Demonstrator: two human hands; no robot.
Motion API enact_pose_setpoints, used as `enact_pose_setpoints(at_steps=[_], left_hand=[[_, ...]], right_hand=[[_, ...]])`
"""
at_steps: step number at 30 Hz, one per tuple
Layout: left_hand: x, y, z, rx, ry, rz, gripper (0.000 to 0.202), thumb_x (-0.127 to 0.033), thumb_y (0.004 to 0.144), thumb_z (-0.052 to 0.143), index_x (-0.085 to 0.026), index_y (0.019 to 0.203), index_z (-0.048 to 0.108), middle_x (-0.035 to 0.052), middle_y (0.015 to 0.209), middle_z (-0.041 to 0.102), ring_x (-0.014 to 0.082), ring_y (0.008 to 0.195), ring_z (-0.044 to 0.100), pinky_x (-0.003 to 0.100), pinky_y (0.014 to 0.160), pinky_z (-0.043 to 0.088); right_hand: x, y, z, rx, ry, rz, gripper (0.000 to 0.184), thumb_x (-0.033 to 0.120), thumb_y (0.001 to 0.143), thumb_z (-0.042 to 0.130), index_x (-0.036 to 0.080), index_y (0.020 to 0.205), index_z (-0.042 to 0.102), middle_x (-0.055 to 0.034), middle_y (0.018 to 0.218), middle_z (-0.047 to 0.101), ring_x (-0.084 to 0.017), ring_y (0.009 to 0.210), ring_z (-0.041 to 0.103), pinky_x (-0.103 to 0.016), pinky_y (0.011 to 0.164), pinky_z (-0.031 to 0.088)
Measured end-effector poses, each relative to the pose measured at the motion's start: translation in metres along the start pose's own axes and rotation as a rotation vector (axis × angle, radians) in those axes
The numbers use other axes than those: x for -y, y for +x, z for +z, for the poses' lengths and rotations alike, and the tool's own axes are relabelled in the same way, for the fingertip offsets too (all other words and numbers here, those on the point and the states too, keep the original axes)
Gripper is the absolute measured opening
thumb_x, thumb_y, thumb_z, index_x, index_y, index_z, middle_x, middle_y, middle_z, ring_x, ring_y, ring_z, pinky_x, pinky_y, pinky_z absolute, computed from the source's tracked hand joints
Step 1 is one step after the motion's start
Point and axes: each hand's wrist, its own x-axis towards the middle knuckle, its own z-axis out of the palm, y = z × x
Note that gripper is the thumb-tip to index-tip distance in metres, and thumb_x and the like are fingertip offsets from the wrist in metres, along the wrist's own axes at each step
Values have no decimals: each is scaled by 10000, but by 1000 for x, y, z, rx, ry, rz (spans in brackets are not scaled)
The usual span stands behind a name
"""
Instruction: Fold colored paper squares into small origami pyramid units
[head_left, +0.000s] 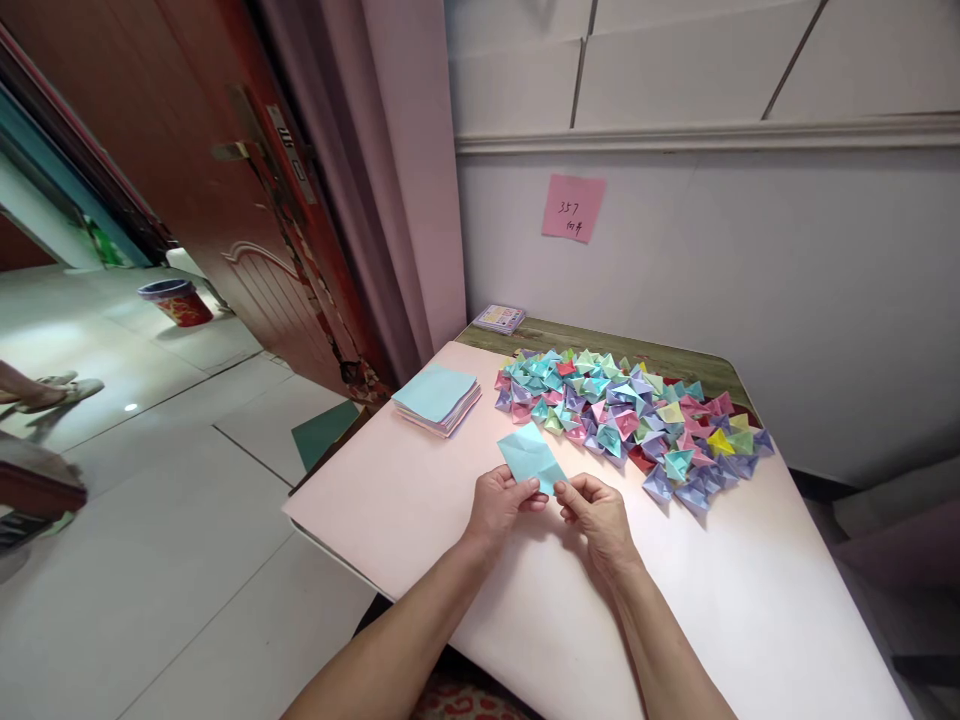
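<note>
A light-blue paper square point(529, 455) is resting just below center frame, fingers of the left hand point(499, 508) and right hand point(602, 520) pinching its near edges, seemingly for control; folded pieces point(609, 438) are crowding right of center, leaving working room on the surface point(675, 590).

A pink note point(577, 190) on the wall point(712, 250) bears a handwritten "357", with smaller characters beneath, hard to make out; print on the patterned stack point(500, 318) is too small to read.

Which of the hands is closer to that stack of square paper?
Left. The left hand is to the right of the stack of square paper, toward the person; the right hand is farther right.
</note>
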Motion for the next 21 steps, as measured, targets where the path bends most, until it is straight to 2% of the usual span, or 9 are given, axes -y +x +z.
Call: enact_pose_setpoints(at_steps=[2, 7, 11, 15, 17, 19, 21], left_hand=[[0, 0, 0, -17, -9, 13, 282, -311, 624, 810, -119, 798, 699, 54, 700, 735, 145, 583, 666, 243, 613, 548], [-1, 1, -5, -30, 88, 68, 226, -321, 644, 767, -140, 715, 652, 6, 566, 657, 120, 504, 586, 223, 527, 486], [-4, 0, -9, 79, 251, 63, 156, -288, 678, 700, -141, 698, 653, -20, 520, 593, 98, 477, 521, 197, 482, 404], [-2, -4, -9, 181, 334, 12, 117, -260, 672, 664, -148, 674, 633, -11, 571, 604, 112, 501, 533, 204, 469, 389], [-1, -5, -9, 181, 325, -6, 129, -276, 688, 654, -155, 701, 610, -19, 559, 586, 121, 486, 532, 215, 459, 396], [-1, -6, -9, 164, 319, 3, 157, -283, 709, 648, -160, 798, 609, -47, 528, 538, 117, 458, 510, 216, 447, 392], [-2, -5, -11, 152, 335, 53, 269, -268, 722, 653, -162, 966, 611, -71, 530, 508, 108, 454, 496, 209, 448, 384]], right_hand=[[0, -1, 1, 25, 8, 23, 398, 521, 666, 796, 167, 646, 614, 19, 545, 572, -107, 467, 494, -223, 455, 403], [3, -4, 0, 228, 6, 49, 357, 501, 723, 761, 166, 794, 663, -17, 679, 647, -151, 602, 583, -245, 548, 458], [5, -1, -1, 138, 97, 36, 447, 516, 755, 722, 194, 1055, 645, -41, 834, 678, -201, 749, 641, -282, 625, 514], [2, 2, -4, 16, 69, -67, 621, 442, 761, 744, 225, 1292, 507, 13, 738, 645, -150, 618, 587, -247, 563, 480], [0, 3, -7, -12, 24, -133, 602, 416, 771, 740, 227, 1291, 506, 19, 723, 640, -139, 588, 564, -246, 550, 475], [-1, 3, -9, -33, -29, -186, 452, 412, 782, 727, 215, 1167, 594, 12, 722, 637, -138, 587, 559, -255, 553, 485], [-2, 4, -12, -30, -104, -215, 317, 415, 786, 717, 199, 1012, 667, -9, 744, 648, -142, 598, 566, -265, 559, 496]])
